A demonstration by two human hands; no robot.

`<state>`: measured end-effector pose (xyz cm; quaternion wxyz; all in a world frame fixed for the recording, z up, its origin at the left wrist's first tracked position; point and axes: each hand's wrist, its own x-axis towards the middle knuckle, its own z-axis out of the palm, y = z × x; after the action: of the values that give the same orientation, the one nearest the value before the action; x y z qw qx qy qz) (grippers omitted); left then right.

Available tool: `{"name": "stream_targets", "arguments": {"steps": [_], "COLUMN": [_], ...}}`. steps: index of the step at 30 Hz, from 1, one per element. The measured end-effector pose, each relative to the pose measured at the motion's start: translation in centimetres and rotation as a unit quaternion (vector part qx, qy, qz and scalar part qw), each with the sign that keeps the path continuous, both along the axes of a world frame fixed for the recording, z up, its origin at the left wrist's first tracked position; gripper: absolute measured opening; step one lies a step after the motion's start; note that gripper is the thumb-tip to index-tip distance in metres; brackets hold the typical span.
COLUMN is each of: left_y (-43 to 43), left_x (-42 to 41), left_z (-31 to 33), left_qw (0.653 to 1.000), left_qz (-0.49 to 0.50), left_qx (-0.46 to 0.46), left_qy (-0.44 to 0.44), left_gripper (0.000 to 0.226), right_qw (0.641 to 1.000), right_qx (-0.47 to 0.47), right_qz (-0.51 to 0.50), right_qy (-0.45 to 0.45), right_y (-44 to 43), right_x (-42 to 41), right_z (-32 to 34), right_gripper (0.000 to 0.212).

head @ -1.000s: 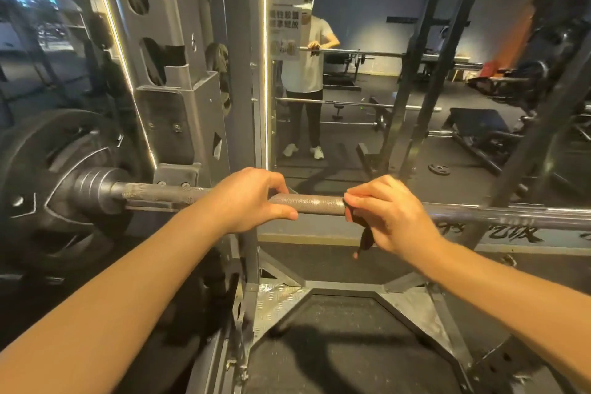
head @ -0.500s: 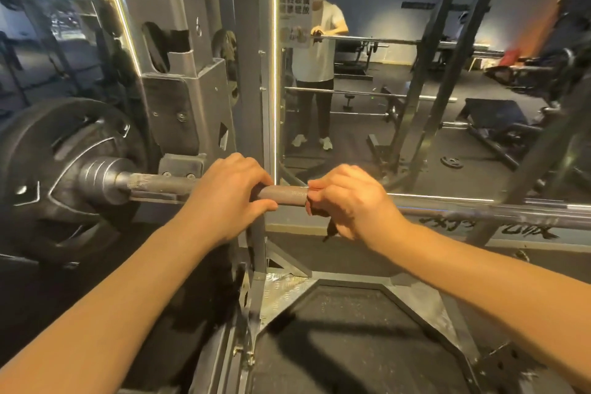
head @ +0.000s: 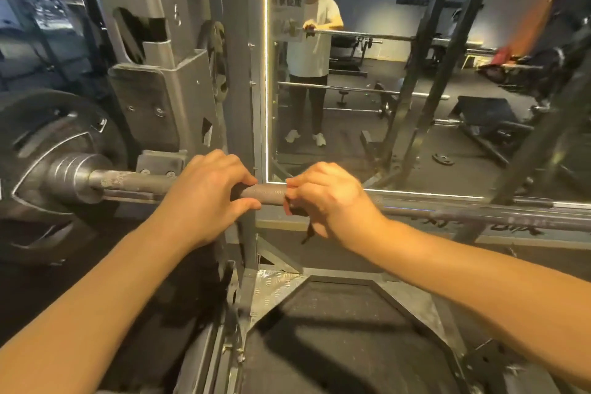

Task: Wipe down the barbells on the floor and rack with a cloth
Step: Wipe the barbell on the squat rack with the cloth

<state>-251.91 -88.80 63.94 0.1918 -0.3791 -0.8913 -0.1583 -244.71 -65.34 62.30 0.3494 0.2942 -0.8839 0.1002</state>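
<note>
A steel barbell lies across the rack at waist height, its knurled shaft running from the left sleeve out to the right edge of view. My left hand grips the shaft close to the rack upright. My right hand is wrapped round the shaft a short gap to the right, pressing a dark cloth against the bar. Most of the cloth is hidden under my fingers; a thin strip of it dangles below the hand.
A black weight plate sits on the bar's left sleeve. The grey rack upright stands just behind my left hand. A wall mirror ahead reflects a person, benches and other bars. The rack's metal base frame lies on the floor below.
My right hand has slid the cloth leftward along the bar, closing most of the gap to my left hand. The left hand has kept its grip.
</note>
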Motion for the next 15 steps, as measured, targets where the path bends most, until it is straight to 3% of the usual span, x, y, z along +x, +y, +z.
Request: {"name": "stream_targets", "arguments": {"steps": [3,4,7,10,15], "left_y": [-0.2,-0.1,0.1,0.3,0.0], "left_x": [0.0,0.0,0.0,-0.1,-0.1], "left_z": [0.3,0.4,0.3,0.3,0.4], "left_qw": [1.0,1.0,1.0,1.0,1.0], "left_qz": [-0.005,-0.005,0.001,0.002,0.009], "left_qx": [-0.005,-0.009,-0.014,-0.014,-0.015], "left_qy": [-0.004,-0.004,0.001,-0.007,-0.018], "left_gripper": [0.036,0.036,0.036,0.036,0.037], "right_qw": [0.996,0.994,0.984,0.985,0.986], "right_qx": [0.024,0.004,-0.068,-0.089,-0.071], "right_qz": [-0.04,-0.078,-0.145,-0.123,-0.091], "right_qy": [-0.072,-0.083,-0.075,-0.086,-0.123], "right_y": [2.0,3.9,7.0,3.1,4.6], "right_x": [0.7,1.8,4.3,2.5,3.4], "right_z": [0.9,1.1,1.4,1.3,1.8], "right_gripper": [0.02,0.008,0.012,0.004,0.018]}}
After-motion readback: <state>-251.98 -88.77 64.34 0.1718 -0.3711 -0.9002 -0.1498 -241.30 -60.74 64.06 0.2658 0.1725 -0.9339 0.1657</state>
